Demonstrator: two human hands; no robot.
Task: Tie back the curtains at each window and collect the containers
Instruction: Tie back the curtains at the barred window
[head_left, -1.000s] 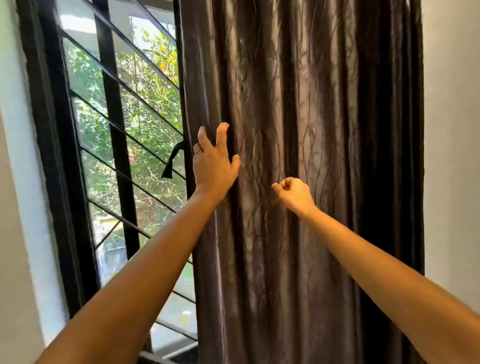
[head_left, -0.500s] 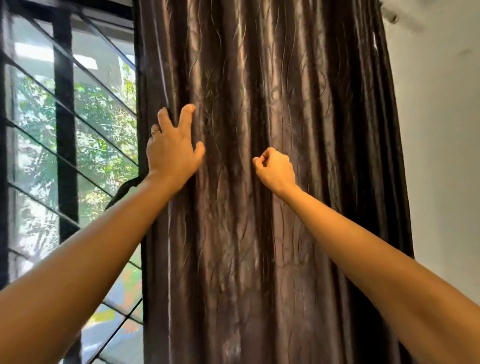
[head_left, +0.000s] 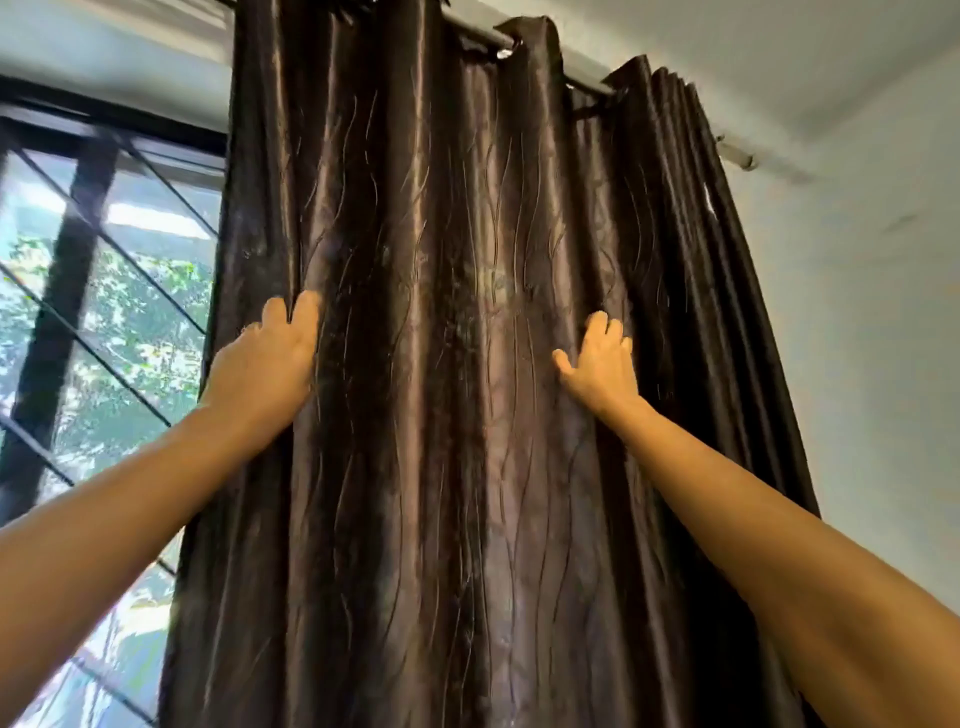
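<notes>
From the head camera, a dark brown satin curtain (head_left: 467, 364) hangs in deep folds from a metal curtain rod (head_left: 582, 83), covering the right part of the window (head_left: 104, 312) and running to the white wall (head_left: 857, 364). The left hand (head_left: 265, 358) presses on the curtain near its left edge, fingers (head_left: 304, 312) close together and tucked into a fold. The right hand (head_left: 602, 364) lies flat on the cloth further right, fingers together, thumb spread. Neither hand grips fabric that I can see. No containers show.
</notes>
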